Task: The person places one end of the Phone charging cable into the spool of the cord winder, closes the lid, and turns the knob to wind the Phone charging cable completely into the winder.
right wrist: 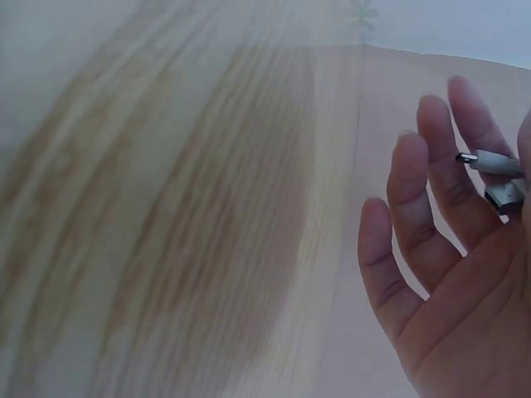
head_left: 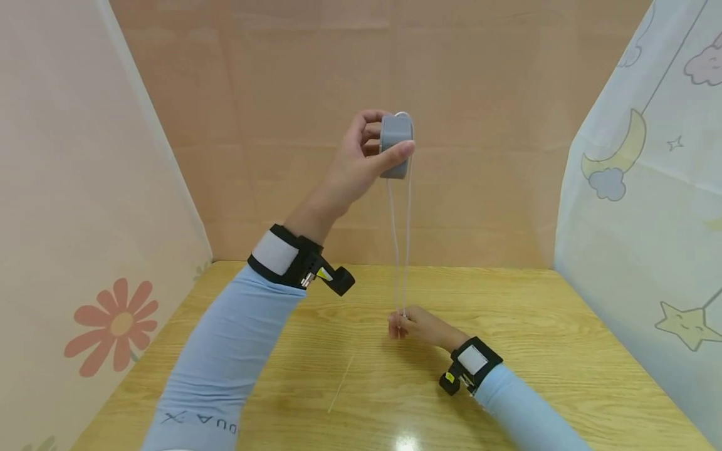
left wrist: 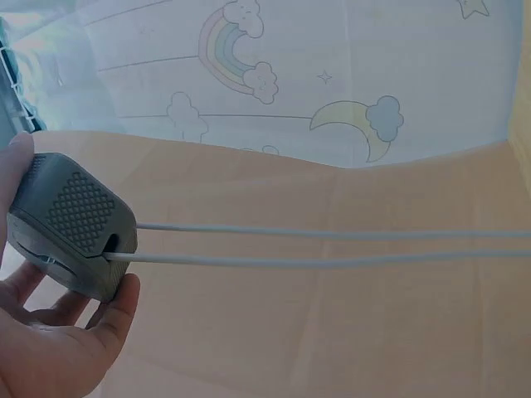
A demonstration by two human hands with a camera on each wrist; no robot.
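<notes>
Your head cam looks forward-down from above, wide, both hands in shot. Left wrist cam sits close under grey case point(left wrist: 70, 228), facing curtain. Right wrist cam hugs palm, facing table point(right wrist: 166, 215). Shared: white cable point(head_left: 402, 244).

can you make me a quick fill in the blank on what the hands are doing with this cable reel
The left hand holds a ____ cable reel up high.
____ white cable strands run out of the reel.
The right hand pinches the cable's plugs low over the ____ table.

Missing words: grey; two; wooden
</notes>
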